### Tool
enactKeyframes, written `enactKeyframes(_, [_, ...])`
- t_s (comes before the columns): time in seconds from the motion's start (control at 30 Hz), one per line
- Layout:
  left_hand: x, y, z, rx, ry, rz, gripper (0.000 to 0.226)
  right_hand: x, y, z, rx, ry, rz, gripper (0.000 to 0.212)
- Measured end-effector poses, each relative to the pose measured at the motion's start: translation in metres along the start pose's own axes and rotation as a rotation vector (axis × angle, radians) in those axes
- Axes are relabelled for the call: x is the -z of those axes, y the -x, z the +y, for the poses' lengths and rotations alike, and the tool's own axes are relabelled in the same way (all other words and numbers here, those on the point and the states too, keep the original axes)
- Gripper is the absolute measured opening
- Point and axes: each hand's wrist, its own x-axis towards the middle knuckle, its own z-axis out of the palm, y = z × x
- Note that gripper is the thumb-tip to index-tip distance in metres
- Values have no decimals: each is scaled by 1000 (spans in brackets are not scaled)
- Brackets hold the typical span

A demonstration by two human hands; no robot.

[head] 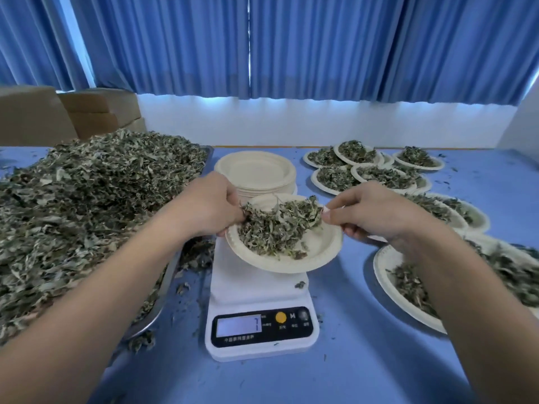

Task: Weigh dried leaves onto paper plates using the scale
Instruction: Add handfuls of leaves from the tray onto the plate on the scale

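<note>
Entry: the paper plate (pixel 320 253) with its portion of dried leaves (pixel 274 228) sits over the platform of the white scale (pixel 256 293) and appears tilted. I cannot tell whether it bears fully on the platform or is carried by the hands. The display (pixel 237 325) shows 1 blurred digit, perhaps 7 or 1, which I cannot read with confidence. Risks, in my judgement: with both hands on the rim any reading is false, because they add or take away load. A tilt could also slide leaves off the plate onto the scale, where 1 stray scrap (pixel 299 284) already lies, or onto the blue tabletop (pixel 350 345). The portion is piled toward the left and far rim, so a quick lift may spill it. Left hand (pixel 204 205): fingers curled at the plate's left rim with tips buried in the leaves and a finger showing beneath the rim, logged as gripping the rim. Right hand (pixel 370 211): thumb and fingers pinch the right rim and touch the edge of the leaf pile. Neither hand is released. Outward: a stack of empty plates (pixel 256 170) stands just behind the scale. The bulk heap (pixel 87 205) lies on a metal tray (pixel 163 295) to the left. Filled plates (pixel 379 173) are spread to the right, the nearest partly under the right forearm.
</note>
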Motion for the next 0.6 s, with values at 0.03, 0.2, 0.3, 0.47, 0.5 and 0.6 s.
enactKeyframes(0.03, [-4, -2, 11, -2, 1, -2, 11, 11, 0, 3, -14, -32, 21, 9])
enactKeyframes(0.2, [-26, -26, 83, -74, 14, -90, 25, 84, -3, 20, -60, -2, 141, 9])
enactKeyframes(0.3, [-50, -64, 135, -96, 61, -129, 24, 133, -18, 40, -99, 8, 231, 9])
enactKeyframes(0.47, [-100, -146, 221, -105, 162, -96, 18, 213, -63, 88, -244, -16, 275, 10])
enactKeyframes(0.5, [-110, -162, 236, -125, 158, -87, 19, 228, -74, 98, -271, -40, 298, 12])
enactKeyframes(0.6, [-142, -212, 282, -152, 155, -85, 10, 270, -113, 130, -323, -119, 387, 21])
